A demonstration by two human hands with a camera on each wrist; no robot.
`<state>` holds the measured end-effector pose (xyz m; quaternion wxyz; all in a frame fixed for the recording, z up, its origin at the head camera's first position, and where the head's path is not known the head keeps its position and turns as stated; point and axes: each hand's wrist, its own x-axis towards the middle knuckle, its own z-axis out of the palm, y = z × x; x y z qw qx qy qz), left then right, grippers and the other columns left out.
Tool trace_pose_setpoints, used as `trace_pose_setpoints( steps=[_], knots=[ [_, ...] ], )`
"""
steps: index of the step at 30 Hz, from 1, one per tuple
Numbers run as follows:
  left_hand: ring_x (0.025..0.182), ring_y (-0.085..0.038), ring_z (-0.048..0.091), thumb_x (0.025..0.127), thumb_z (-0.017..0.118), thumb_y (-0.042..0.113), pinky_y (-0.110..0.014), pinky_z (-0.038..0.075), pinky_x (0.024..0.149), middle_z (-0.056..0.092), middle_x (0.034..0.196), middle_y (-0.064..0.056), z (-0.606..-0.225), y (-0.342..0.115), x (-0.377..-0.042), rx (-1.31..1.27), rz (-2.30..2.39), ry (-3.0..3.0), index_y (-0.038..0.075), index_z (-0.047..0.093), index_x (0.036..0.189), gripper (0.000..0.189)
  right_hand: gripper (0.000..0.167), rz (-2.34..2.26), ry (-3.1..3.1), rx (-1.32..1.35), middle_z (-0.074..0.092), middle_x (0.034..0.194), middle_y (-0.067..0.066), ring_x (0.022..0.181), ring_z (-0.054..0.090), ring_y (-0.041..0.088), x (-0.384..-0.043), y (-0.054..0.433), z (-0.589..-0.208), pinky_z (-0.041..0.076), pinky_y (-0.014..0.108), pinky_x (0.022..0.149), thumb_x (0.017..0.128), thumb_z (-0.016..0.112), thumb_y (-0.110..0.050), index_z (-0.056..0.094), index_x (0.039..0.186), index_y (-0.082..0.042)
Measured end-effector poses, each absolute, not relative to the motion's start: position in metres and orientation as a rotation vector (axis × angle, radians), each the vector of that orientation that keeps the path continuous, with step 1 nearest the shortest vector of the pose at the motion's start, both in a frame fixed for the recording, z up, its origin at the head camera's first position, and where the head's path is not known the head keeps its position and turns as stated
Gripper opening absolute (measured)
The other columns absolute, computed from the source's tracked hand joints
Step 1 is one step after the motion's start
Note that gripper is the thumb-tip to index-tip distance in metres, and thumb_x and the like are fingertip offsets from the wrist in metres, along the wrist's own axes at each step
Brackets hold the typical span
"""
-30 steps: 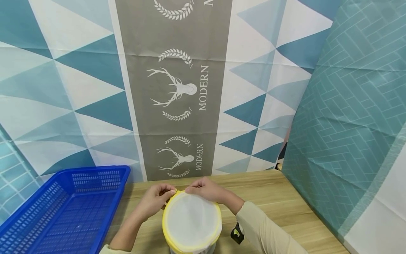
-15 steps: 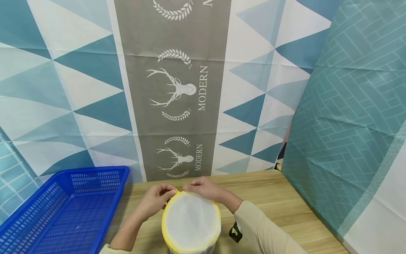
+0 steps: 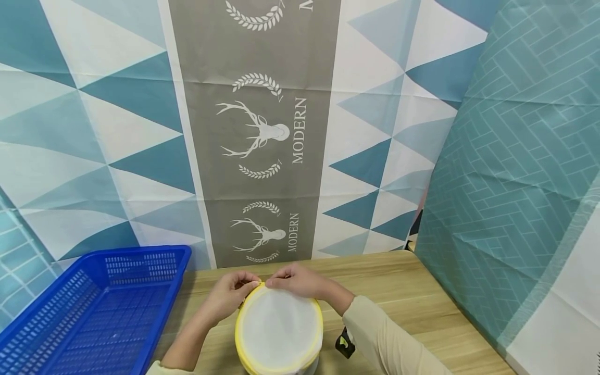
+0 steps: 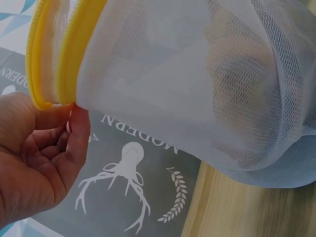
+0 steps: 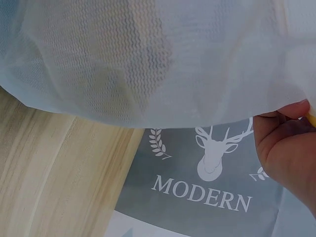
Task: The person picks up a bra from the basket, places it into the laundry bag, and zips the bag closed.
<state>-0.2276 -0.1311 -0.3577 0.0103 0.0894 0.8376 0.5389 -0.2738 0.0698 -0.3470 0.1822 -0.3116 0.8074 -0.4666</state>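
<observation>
Since both the left hand [image 3: 229, 296] and right hand [image 3: 300, 281] pinch the yellow rim at the far edge of the mesh laundry bag [image 3: 279, 328] held above the wooden table [image 3: 398, 291], I'd guess it's light and floppy, so that stiffer rim looks like the best handle.

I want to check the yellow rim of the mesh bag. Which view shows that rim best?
The head view: the whole yellow rim shows as a ring around the white mesh bag, with the left hand and right hand at its far edge. The left wrist view shows a short, close stretch; the right wrist view shows only a sliver beside the fingers.
</observation>
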Motion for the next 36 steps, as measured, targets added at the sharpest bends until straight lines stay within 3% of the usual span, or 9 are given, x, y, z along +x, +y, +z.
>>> trace_pose_setpoints(
  steps=[8, 23, 31, 36],
  knots=[
    [0.065, -0.012, 0.054, 0.094, 0.056, 0.015, -0.026, 0.048, 0.053, 0.062, 0.081, -0.005, -0.3583, -0.1315, -0.2275, 0.253, 1.669, 2.630, 0.001, 0.064, 0.099, 0.016, 0.022, -1.334, 2.302, -0.860, 0.071, 0.086, 0.000, 0.057, 0.062, 0.009, -0.2741, 0.0694, -0.3498, 0.051, 0.025, 0.052, 0.094, 0.057, -0.027, 0.073, 0.100, -0.014],
    [0.069, -0.015, 0.060, 0.096, 0.053, 0.016, -0.033, 0.054, 0.058, 0.063, 0.083, -0.008, -0.3614, -0.1332, -0.2287, 0.322, 1.719, 2.538, -0.003, 0.061, 0.102, 0.022, 0.023, -1.396, 2.303, -0.808, 0.070, 0.093, 0.006, 0.061, 0.061, 0.008, -0.2729, 0.0756, -0.3516, 0.051, 0.024, 0.055, 0.093, 0.058, -0.026, 0.073, 0.099, -0.009],
    [0.068, -0.014, 0.058, 0.095, 0.054, 0.016, -0.030, 0.053, 0.056, 0.062, 0.082, -0.007, -0.3606, -0.1322, -0.2290, 0.306, 1.704, 2.556, -0.002, 0.061, 0.102, 0.021, 0.030, -1.341, 2.317, -0.798, 0.064, 0.078, -0.002, 0.058, 0.057, 0.008, -0.2738, 0.0733, -0.3496, 0.049, 0.024, 0.054, 0.094, 0.055, -0.034, 0.071, 0.087, -0.010],
    [0.066, -0.014, 0.057, 0.095, 0.054, 0.017, -0.028, 0.051, 0.055, 0.062, 0.082, -0.007, -0.3601, -0.1308, -0.2286, 0.302, 1.691, 2.570, -0.001, 0.062, 0.102, 0.021, 0.025, -1.299, 2.306, -0.828, 0.068, 0.093, -0.001, 0.068, 0.062, 0.008, -0.2725, 0.0716, -0.3471, 0.051, 0.024, 0.061, 0.094, 0.055, -0.032, 0.072, 0.099, -0.014]
  ],
)
